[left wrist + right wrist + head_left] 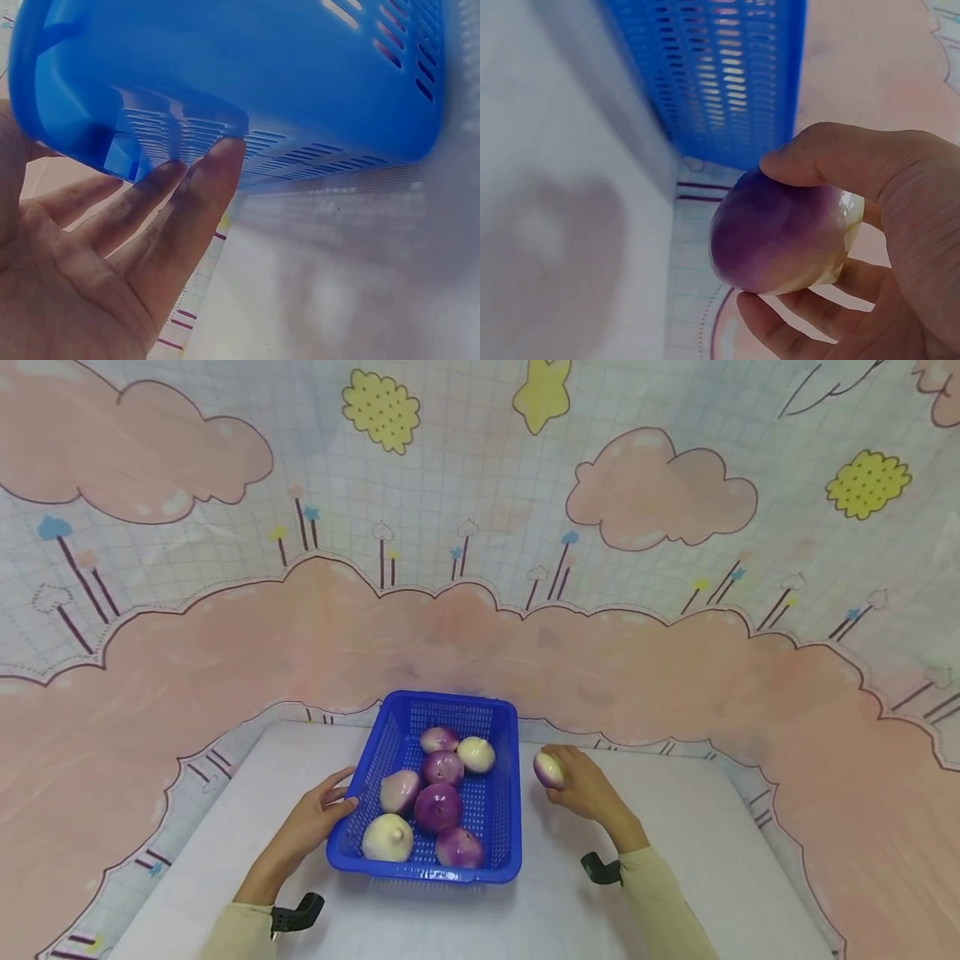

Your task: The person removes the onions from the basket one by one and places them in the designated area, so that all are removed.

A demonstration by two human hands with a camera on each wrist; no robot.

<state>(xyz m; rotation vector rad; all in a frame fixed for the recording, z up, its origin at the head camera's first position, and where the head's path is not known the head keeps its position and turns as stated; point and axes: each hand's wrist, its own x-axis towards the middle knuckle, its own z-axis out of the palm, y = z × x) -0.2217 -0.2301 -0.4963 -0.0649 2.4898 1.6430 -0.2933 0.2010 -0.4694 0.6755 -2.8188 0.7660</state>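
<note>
A blue plastic basket (498, 827) with slotted walls stands on the white table, holding several purple and white onions (438, 808). My left hand (311, 818) is at its left side, thumb over the rim and fingers spread along the outer wall. The left wrist view shows those fingertips against the basket wall (225, 75). To the right of the basket, my right hand (588, 789) grips one more onion (549, 770). Thumb and fingers hold this purple and pale onion (772, 232) from opposite sides in the right wrist view, apart from the basket.
The white table (570, 910) extends on both sides of the basket. Behind it hangs a cloth backdrop (622, 668) printed with pink clouds and stars, close to the basket's far end. A dark strap with a small camera (298, 913) is on each wrist.
</note>
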